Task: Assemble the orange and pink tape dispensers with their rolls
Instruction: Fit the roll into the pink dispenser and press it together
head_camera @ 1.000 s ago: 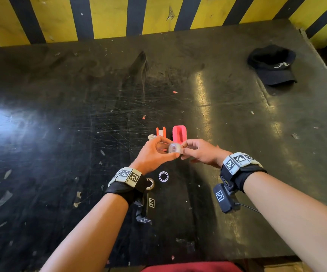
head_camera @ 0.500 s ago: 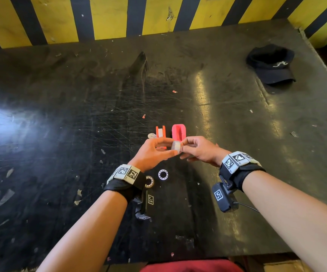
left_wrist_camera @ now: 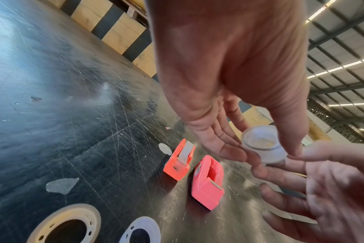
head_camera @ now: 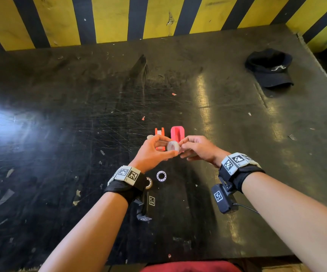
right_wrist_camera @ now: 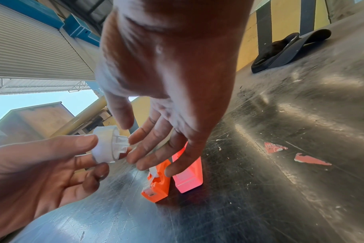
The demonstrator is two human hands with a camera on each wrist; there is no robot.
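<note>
Tape roll (head_camera: 173, 146), clear, w/ a clear hub poking from one side: held in mid-air above table (head_camera: 60, 114) at centre, just short of the two dispensers. We pinch it w/ left hand (head_camera: 152, 153), thumb under, forefinger over the rim, other fingers loosely spread; right hand (head_camera: 198, 149) meets it from 3 o'clock, fingertips (right_wrist_camera: 133, 139) touching the hub end, thumb just above, not clamped round it. Our read: left steadies the roll while right seats or turns the hub so the roll can drop into a body. Orange dispenser (left_wrist_camera: 178, 160) & pink dispenser (left_wrist_camera: 208, 182) stand side by side, close together, at 12 o'clock of the hands, open tops up, likely parked there within reach for loading; orange one shows a pale strip inside, pink slot looks empty. Two loose rings on table at 6 o'clock of the hands: white ring (head_camera: 161, 176) & cream ring (head_camera: 148, 183), part hidden by left wrist strap; prob. spare cores, cannot tell for which body. Black cap (head_camera: 269, 68) at 2 o'clock, far corner, white embroidered mark, reads like a script "A". Pink body has a small side label, too blurred to read. Wrist bands carry square coded markers, no readable text.
</note>
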